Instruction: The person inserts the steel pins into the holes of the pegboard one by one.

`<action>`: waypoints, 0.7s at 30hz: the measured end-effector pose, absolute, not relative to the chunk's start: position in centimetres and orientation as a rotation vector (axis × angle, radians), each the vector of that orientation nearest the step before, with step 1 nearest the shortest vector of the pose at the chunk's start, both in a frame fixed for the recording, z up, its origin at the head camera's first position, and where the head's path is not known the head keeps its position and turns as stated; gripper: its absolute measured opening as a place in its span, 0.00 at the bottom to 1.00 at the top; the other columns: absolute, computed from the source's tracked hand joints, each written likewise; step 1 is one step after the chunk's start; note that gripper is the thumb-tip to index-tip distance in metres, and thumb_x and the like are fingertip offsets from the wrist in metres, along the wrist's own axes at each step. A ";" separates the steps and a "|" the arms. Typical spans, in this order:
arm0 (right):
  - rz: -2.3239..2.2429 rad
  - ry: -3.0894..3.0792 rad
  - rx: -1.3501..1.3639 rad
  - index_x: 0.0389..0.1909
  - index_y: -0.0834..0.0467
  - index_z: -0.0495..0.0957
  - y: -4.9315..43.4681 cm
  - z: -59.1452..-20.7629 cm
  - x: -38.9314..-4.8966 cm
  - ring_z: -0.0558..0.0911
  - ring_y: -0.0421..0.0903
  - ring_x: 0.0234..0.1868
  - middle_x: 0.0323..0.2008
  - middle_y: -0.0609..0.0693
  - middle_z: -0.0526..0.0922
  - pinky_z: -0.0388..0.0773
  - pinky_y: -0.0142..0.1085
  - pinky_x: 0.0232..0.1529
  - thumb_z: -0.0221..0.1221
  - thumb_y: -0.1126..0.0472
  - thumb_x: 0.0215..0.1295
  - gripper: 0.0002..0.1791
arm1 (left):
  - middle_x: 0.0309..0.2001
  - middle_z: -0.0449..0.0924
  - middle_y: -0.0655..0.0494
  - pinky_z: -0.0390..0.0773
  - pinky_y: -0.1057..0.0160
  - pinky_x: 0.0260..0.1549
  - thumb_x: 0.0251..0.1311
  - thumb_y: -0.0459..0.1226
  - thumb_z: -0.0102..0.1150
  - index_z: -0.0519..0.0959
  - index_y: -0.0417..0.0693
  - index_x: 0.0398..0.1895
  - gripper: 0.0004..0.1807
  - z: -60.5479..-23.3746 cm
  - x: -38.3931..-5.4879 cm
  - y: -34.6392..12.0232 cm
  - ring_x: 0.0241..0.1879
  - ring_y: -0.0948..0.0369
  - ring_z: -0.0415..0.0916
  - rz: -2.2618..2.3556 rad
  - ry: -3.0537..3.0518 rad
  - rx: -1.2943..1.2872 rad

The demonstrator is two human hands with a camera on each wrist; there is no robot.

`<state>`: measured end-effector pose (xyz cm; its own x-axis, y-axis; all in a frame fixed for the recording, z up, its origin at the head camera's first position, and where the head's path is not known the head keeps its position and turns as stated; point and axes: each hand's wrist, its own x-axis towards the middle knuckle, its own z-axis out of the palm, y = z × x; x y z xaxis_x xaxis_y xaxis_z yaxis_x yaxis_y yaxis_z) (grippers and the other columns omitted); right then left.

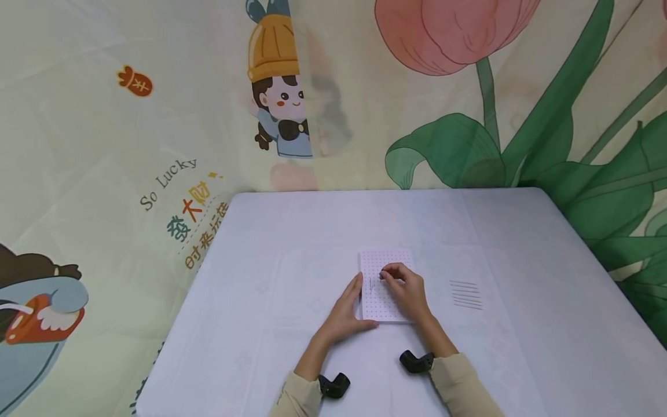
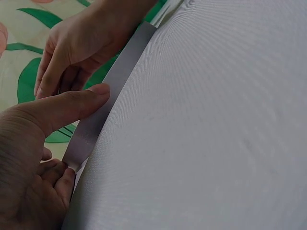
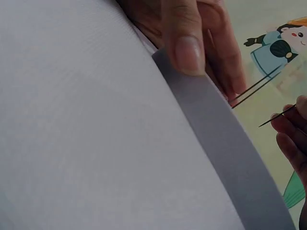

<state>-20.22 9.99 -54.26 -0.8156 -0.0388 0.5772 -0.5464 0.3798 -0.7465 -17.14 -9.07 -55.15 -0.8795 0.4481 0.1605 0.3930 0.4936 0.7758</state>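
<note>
A pale board (image 1: 385, 307) dotted with rows of small holes lies on the table in the head view. My left hand (image 1: 341, 315) braces its near left corner, fingers straight along the left side. The thumb presses on the near edge (image 2: 91, 127). Over the board, my right hand (image 1: 409, 289) pinches a thin dark needle (image 3: 266, 122) between thumb and fingertips. Two similar needles (image 3: 254, 91) stick up from the board close to the left fingers.
Several thin needles (image 1: 466, 297) lie in a neat row right of the board. Black wrist cameras (image 1: 333, 386) sit on both wrists. A white cloth (image 1: 292, 260) covers the table, and a printed curtain (image 1: 344, 87) hangs behind its far edge.
</note>
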 end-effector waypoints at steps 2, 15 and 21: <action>1.421 -2.169 0.531 0.35 0.59 0.78 9.6 -54.4 -20.3 0.81 0.41 0.32 0.31 0.48 0.83 0.78 0.27 0.35 0.61 0.65 0.58 0.04 | 0.72 0.42 0.48 0.51 0.56 0.65 0.40 0.47 0.73 0.42 0.44 0.73 0.62 -55.1 -17.1 -9.1 0.70 0.55 0.42 1.358 2.664 0.756; 1.459 -2.171 0.637 0.33 0.68 0.76 8.0 -51.9 -19.1 0.82 0.53 0.33 0.31 0.58 0.82 0.81 0.40 0.35 0.62 0.76 0.51 0.08 | 0.72 0.42 0.48 0.51 0.57 0.65 0.40 0.46 0.74 0.43 0.41 0.72 0.61 -55.1 -17.2 -9.1 0.70 0.56 0.42 1.373 2.659 0.789; 1.438 -2.188 0.680 0.34 0.64 0.79 8.1 -53.4 -20.1 0.83 0.49 0.33 0.32 0.54 0.84 0.81 0.36 0.35 0.63 0.74 0.53 0.08 | 0.72 0.42 0.48 0.51 0.56 0.65 0.40 0.47 0.74 0.43 0.41 0.72 0.61 -55.1 -17.2 -9.2 0.70 0.55 0.42 1.382 2.661 0.792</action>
